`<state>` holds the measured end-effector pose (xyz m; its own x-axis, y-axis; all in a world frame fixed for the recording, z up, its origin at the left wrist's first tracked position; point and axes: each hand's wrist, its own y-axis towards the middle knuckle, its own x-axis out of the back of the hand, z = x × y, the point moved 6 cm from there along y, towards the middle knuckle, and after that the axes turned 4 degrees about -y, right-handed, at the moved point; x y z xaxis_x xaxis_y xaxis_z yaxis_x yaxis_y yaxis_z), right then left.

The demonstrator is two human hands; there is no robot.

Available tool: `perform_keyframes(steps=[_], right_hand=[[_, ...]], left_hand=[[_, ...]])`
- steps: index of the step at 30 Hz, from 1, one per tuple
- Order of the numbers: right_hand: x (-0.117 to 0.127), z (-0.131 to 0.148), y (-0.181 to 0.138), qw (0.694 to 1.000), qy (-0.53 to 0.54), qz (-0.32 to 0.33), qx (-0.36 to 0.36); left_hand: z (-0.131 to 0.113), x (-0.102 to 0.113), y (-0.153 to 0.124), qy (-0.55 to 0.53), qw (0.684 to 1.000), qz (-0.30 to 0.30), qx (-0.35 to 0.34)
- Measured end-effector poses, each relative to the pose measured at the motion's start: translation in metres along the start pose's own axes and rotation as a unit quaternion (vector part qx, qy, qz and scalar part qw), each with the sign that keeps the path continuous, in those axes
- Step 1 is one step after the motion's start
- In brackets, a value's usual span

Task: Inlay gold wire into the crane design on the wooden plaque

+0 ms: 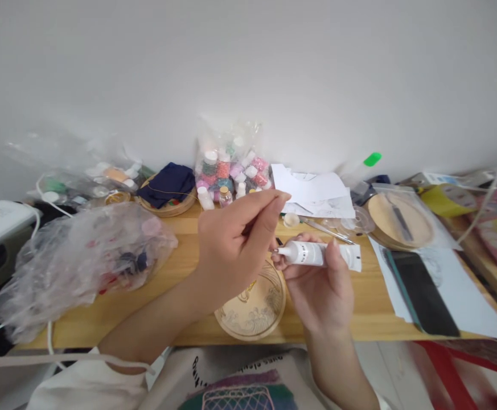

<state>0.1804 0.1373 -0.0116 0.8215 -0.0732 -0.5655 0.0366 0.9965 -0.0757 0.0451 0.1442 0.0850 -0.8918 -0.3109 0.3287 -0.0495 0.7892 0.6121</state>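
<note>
Centre of frame, over the desk (175, 273). Right hand (320, 285) grasps a white tube (316, 253), nozzle pointing left, close to the left hand (235, 239). Left hand is pinched thumb to forefinger; whatever it pinches is too small to tell. A round wooden hoop (252, 310) lies on the desk just beneath. Judgement: the work is at the nozzle tip and calls for a steady tube and a gentle squeeze.
</note>
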Motion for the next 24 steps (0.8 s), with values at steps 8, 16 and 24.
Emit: perform_keyframes(steps=[8,16,24], right_hand=[[0.0,0.0007,-0.0013,1.0,0.009,0.006,0.002],[0.0023,-0.0006,-0.0032,1.0,0.0,-0.001,0.002],[0.0048,0.0005,-0.0042,0.999,-0.027,-0.031,0.03]], left_hand=[[-0.0004,-0.0019,-0.0021,-0.002,1.0,0.003,-0.003],[-0.0023,-0.0037,-0.0033,0.007,1.0,0.004,-0.011],[-0.0019,-0.0043,-0.0011,0.017,0.999,-0.001,-0.043]])
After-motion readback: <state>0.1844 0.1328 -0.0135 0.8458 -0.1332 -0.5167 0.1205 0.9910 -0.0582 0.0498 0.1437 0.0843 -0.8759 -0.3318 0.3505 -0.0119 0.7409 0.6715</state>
